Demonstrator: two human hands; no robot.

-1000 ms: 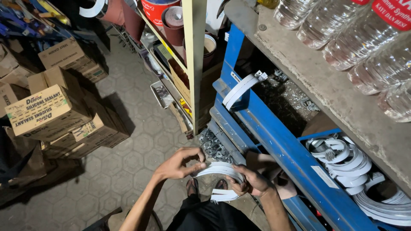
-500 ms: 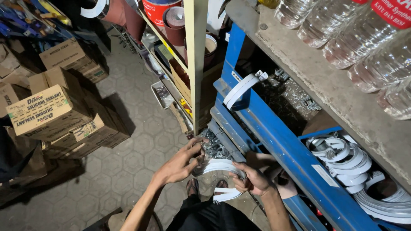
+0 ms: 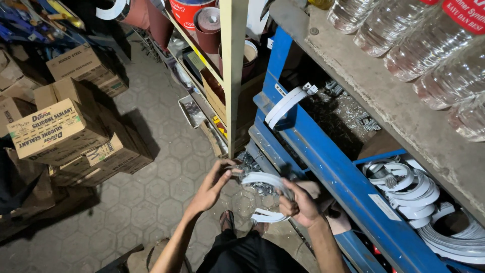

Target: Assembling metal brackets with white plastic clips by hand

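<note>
1. A bundle of white curved clamp bands is held in the air over the tiled floor, just in front of the blue rack's lower front edge.
2. The right hand is closed around the bands' right side; grip appears firm.
3. The left hand pinches the left end with its fingertips, near the metal screw housing.
4. For good handling, the bands are best kept stacked flush, with the screw end steadied.
5. More white bands lie in the rack's right compartment.
</note>
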